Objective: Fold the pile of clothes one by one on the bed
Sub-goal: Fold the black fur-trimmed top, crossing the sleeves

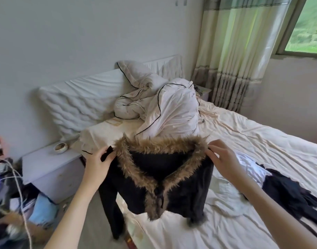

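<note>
A black jacket (182,193) with a brown fur collar hangs in the air above the bed's near corner. My left hand (97,163) grips its left shoulder, and my right hand (222,157) pinches its right shoulder. One black sleeve dangles down past the bed's edge. The jacket's lower hem touches the cream bed sheet (252,133). To the right on the sheet lie a white garment (247,162) and a black garment (287,191).
A crumpled white duvet (172,108) with black piping is heaped at the bed's head beside a white pillow (78,103). A pale nightstand (51,168) holding a small bowl (60,147) stands left of the bed. Clutter and cables fill the floor at lower left.
</note>
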